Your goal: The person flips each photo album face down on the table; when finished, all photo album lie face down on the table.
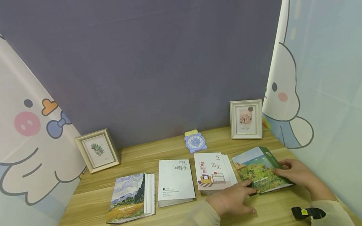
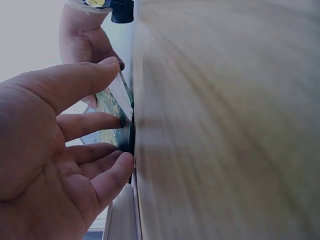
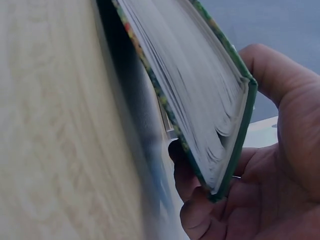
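Note:
A photo album with a painted landscape cover and green spine lies at the right of the row. My right hand grips it at the spine, thumb on the cover and fingers curled underneath. In the right wrist view the spine side of the album is tilted up off the table, its white page edges showing. My left hand is at the album's left edge, its fingertips touching there. Thumb and fingers of the left hand are spread apart in the left wrist view.
Left of the album lie a white album with furniture drawings, a white lettered album and another painted album. Behind them are a blue clock-shaped item and two picture frames, left and right. Printed curtains flank the wooden table.

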Demonstrator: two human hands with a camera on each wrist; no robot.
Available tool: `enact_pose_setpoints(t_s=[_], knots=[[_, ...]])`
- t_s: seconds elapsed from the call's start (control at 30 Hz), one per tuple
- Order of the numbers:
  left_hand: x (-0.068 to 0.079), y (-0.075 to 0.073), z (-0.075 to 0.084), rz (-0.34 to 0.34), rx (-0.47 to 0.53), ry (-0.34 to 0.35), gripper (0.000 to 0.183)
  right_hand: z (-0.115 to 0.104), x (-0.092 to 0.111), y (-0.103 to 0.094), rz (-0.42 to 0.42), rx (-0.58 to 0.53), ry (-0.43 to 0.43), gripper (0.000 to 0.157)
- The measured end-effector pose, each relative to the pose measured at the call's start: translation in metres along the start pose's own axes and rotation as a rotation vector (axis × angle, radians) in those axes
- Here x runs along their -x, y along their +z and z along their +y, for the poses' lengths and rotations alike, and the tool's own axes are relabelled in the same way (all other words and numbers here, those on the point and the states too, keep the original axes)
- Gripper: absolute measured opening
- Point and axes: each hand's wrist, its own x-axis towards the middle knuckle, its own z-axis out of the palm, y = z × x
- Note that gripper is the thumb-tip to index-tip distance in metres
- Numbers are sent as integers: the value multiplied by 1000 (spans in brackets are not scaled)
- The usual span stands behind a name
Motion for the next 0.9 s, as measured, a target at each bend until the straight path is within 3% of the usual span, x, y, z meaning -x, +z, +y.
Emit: enact_pose_setpoints(t_s=[0.27, 0.9], knots=[[-2, 0, -3, 13, 7, 0, 74, 2, 0, 1, 10, 45, -31, 75], [-5, -1, -2, 10, 20, 6, 73, 5, -3, 3, 28, 20, -45, 70]])
